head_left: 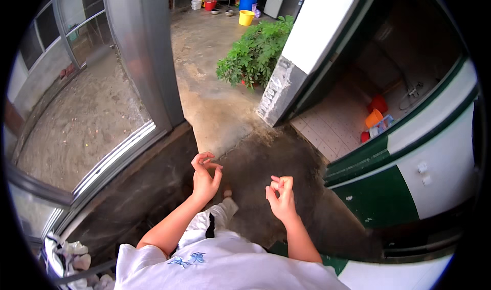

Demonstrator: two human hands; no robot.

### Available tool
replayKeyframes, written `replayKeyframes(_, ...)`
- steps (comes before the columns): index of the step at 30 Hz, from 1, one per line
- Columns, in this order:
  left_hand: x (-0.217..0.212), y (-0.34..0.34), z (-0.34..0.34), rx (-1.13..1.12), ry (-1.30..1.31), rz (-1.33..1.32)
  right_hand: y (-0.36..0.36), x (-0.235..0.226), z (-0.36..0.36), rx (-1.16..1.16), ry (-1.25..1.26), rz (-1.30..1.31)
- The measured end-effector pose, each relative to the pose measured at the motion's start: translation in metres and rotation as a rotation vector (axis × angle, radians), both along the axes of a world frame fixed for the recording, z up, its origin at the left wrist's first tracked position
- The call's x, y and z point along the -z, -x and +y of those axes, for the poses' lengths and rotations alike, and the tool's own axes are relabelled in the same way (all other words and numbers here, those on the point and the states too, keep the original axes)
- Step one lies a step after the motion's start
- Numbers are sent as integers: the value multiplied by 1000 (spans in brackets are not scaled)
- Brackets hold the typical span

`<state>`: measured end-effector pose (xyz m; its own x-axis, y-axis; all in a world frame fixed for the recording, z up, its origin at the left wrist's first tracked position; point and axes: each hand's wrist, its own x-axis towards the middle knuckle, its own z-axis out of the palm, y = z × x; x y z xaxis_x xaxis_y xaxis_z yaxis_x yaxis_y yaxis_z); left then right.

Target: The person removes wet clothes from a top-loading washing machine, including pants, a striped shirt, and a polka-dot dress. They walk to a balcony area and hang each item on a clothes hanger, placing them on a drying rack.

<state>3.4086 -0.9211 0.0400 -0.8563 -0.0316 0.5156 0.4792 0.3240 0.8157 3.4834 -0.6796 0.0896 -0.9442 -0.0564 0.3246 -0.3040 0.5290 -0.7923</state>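
My left hand (205, 180) is raised in front of me over the dark floor, its fingers loosely curved and the thumb standing apart from them. Nothing shows in it. To the right, at a similar height, my right hand (281, 197) has its fingers curled in toward the palm, and it too holds nothing that I can see. The hands are well apart and touch no object. Below them show my white shirt (230, 267) with a blue design, and light trousers (197, 226).
A grey-framed glass window (84, 111) runs along the left. Ahead, a leafy plant (255, 52) stands beside a white and grey pillar (307, 49). Farther off are a yellow bucket (246, 18) and a blue bin (248, 2). Through the right doorway, an orange bucket (374, 118) sits on tiles.
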Motion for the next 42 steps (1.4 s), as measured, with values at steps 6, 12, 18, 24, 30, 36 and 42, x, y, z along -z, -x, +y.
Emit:
replayKeyframes(6,-5,207,63,-47,-113,-38,221,-12,18,-104,188,-53)
replayKeyframes(12,-55,446,119,27,-152,101,421,-1,71,-55,-20,-64)
replayKeyframes(18,-41,663,99,17,73,41,660,9,74,20,231,-238)
replayKeyframes(24,-70,839,7,-398,441,-8,921,-33,-5,-181,-69,218)
replayKeyframes(30,-4,1015,-112,-532,-10,-91,1152,-26,-91,-483,69,-70)
replayKeyframes(36,5,1262,-202,-524,-33,-419,1333,18,-131,-182,-299,-625)
replayKeyframes(42,-20,1513,-118,53,-3,-361,1495,44,-85,86,-152,-579)
